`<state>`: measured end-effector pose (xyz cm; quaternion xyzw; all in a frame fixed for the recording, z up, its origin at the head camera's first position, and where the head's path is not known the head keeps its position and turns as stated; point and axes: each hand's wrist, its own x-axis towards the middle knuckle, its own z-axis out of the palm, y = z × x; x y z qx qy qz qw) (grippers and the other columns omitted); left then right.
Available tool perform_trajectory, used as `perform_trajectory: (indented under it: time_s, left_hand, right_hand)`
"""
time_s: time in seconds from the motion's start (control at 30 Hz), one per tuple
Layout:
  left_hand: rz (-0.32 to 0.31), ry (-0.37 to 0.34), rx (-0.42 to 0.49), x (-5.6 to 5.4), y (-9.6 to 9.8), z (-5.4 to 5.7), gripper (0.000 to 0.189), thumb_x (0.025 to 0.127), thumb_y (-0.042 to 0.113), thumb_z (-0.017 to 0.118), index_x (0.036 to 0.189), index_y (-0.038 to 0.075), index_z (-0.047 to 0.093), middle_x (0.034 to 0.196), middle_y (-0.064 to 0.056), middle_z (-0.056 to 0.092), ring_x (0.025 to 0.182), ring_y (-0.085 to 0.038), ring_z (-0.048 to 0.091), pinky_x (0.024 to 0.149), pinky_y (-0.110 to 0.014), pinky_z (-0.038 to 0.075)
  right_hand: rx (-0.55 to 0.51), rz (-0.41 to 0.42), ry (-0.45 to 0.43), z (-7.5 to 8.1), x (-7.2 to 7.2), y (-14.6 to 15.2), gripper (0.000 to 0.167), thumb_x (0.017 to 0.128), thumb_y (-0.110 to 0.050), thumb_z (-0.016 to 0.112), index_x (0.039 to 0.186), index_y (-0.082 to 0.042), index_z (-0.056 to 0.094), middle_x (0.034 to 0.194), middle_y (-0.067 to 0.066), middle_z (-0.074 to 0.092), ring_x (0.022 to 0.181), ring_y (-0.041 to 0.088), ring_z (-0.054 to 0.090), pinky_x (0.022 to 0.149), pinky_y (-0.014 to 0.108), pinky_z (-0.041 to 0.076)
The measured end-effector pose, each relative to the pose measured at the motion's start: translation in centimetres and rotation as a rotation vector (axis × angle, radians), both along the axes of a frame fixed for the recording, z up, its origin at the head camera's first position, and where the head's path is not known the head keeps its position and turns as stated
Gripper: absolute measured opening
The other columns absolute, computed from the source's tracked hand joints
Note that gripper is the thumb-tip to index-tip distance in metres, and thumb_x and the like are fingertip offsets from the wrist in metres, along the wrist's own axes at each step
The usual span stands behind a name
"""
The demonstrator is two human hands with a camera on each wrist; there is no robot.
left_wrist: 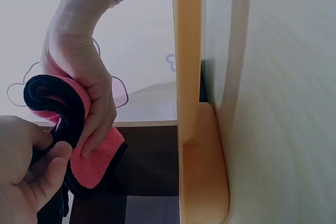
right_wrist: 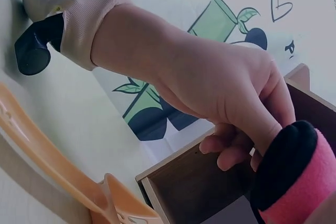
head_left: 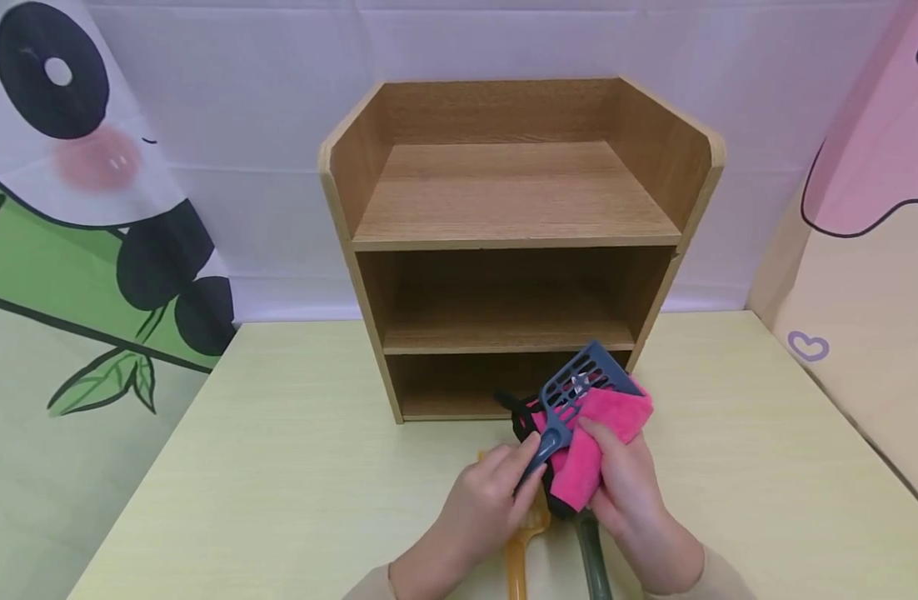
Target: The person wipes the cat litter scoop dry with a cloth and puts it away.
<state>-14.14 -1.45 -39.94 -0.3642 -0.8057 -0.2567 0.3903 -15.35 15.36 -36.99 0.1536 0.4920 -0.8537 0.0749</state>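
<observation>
Pale tabletop [head_left: 279, 483] beneath blue scoop [head_left: 555, 437] in pinching left hand [head_left: 489, 496], pink cloth [head_left: 616, 412] in gripping right hand [head_left: 631, 487]

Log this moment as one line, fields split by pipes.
left hand: grips blue scoop by handle | right hand: holds pink cloth | orange scoop: on table | wooden shelf: beyond hands
</observation>
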Motion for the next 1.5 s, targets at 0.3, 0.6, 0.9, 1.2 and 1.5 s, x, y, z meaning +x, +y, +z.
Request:
perform_trajectory:
  time_s: [0.3,0.6,0.9,1.2,1.5]
  left_hand:
    - [0.014,-0.071,-0.036,0.6,-0.1,0.7,0.033,0.083,0.013,0.071,0.112,-0.001,0.067,0.083,-0.004,0.067,0.064,-0.007,0.061,0.055,-0.008,0.048]
    - [-0.027,-0.096,-0.029,0.6,-0.8,1.4,0.032,0.082,0.011,0.071,0.109,-0.004,0.068,0.079,-0.006,0.067,0.059,-0.007,0.058,0.054,-0.004,0.043]
    - [-0.074,-0.151,0.015,0.7,-1.7,2.6,0.029,0.082,0.009,0.071,0.107,-0.005,0.068,0.077,-0.005,0.066,0.058,-0.005,0.05,0.052,-0.002,0.037]
    - [-0.073,-0.145,0.077,0.5,-0.8,1.4,0.028,0.089,0.016,0.065,0.11,-0.003,0.068,0.082,-0.007,0.067,0.063,-0.009,0.057,0.056,-0.005,0.044]
    - [-0.02,-0.105,0.014,0.3,-0.6,0.9,0.03,0.088,0.017,0.067,0.112,-0.002,0.067,0.081,-0.005,0.065,0.062,-0.008,0.058,0.057,-0.007,0.047]
  right_hand:
    - [0.05,-0.096,0.04,0.3,-0.5,0.5,0.059,0.099,-0.016,0.048,0.146,-0.023,0.013,0.141,0.0,0.036,0.129,0.017,0.043,0.095,0.03,0.049]
    - [0.107,-0.174,0.074,0.6,-1.0,1.4,0.057,0.097,-0.019,0.052,0.144,-0.029,0.019,0.137,-0.006,0.038,0.127,0.014,0.041,0.093,0.024,0.05]
    - [0.094,-0.222,0.09,1.1,-1.0,1.7,0.053,0.095,-0.021,0.056,0.138,-0.027,0.025,0.132,-0.005,0.041,0.124,0.015,0.044,0.088,0.024,0.052]
    - [-0.044,-0.071,0.076,1.3,0.2,0.6,0.058,0.099,-0.02,0.048,0.146,-0.029,0.015,0.141,-0.005,0.033,0.132,0.015,0.036,0.097,0.027,0.048]
    - [-0.116,0.016,0.038,0.3,0.5,-0.5,0.069,0.1,-0.018,0.047,0.152,-0.027,0.002,0.152,-0.001,0.023,0.139,0.02,0.032,0.104,0.031,0.042]
